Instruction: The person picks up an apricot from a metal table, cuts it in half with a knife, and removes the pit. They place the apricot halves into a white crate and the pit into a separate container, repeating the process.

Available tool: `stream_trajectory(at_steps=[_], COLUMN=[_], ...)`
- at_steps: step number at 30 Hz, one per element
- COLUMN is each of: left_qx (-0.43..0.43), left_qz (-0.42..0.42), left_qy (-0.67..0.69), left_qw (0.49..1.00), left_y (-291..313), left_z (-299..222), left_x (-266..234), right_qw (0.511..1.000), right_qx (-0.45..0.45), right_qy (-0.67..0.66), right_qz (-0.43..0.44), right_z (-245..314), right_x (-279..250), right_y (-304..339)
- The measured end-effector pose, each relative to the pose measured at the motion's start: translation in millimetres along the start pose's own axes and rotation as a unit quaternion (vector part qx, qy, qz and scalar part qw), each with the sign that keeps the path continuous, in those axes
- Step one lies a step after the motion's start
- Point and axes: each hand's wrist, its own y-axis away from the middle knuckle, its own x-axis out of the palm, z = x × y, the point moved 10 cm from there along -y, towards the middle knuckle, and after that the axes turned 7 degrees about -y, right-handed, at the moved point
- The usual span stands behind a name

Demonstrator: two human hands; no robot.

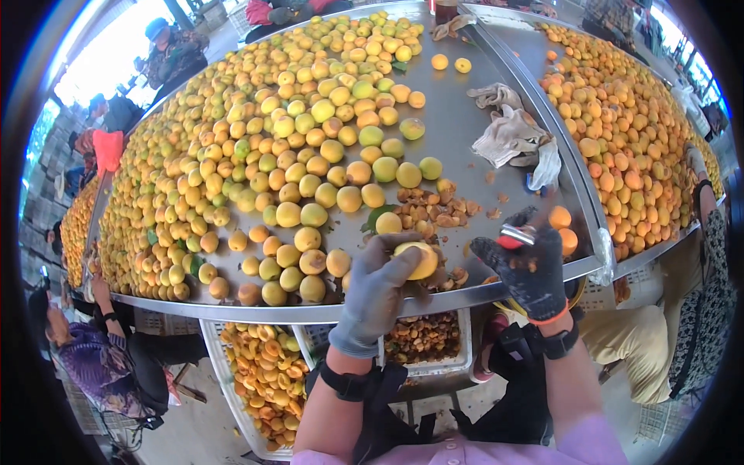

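My left hand [370, 291], in a grey glove, is closed around a yellow apricot [425, 263] just above the table's near edge. To its right, my right hand [533, 280], in a dark glove with an orange cuff, grips a small red-handled tool with a metal part [513, 237]; its working end is not clear. The tool is apart from the apricot. A pile of brown pits and scraps [442, 211] lies beyond the hands. Whole yellow and greenish apricots [287, 155] cover the steel table [457, 101] to the left. Two orange apricots [565, 230] lie beside my right hand.
Below the edge stand a white crate [215, 353] of apricot halves and another crate [467, 341] of pits. Used gloves [511, 136] lie beside a raised metal divider [562, 132]. Beyond it is more fruit [620, 139]. People sit at left [93, 356] and right [701, 287].
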Motion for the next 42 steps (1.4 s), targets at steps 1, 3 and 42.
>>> stream_trajectory(at_steps=[1,3,42], left_qx=[-0.004,0.013,0.199], left_qz=[-0.005,-0.014,-0.241], left_qy=[0.028,0.062,-0.152], left_qw=[1.0,0.998,0.938], left_y=[-1,3,15], left_z=[8,0,-24], left_x=[0,1,-16], right_qw=[1.0,0.989,0.984], right_qx=[-0.002,0.059,-0.111], right_qy=[0.0,-0.137,-0.058], right_qz=[0.003,-0.005,0.124], right_z=[6,5,56], right_x=[-1,-3,33], right_y=[5,15,40])
